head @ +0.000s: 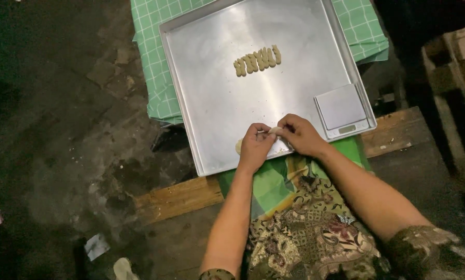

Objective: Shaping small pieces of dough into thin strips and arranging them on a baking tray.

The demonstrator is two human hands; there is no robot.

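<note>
A large square metal tray (211,98) lies on a green checked cloth (152,62). Several small twisted dough pieces (258,60) sit in a row near its middle. Over the tray's near edge, my left hand (254,148) and my right hand (301,136) meet, both pinching one small pale piece of dough (275,130) between the fingertips. A pale lump of dough (238,146) shows just left of my left hand, mostly hidden by it.
A small silver kitchen scale (342,110) rests on the tray's near right corner. A wooden plank (180,197) runs under the tray. Dark stained floor lies to the left. My lap is covered in patterned cloth (305,233). Stacked blocks stand at the far right (463,57).
</note>
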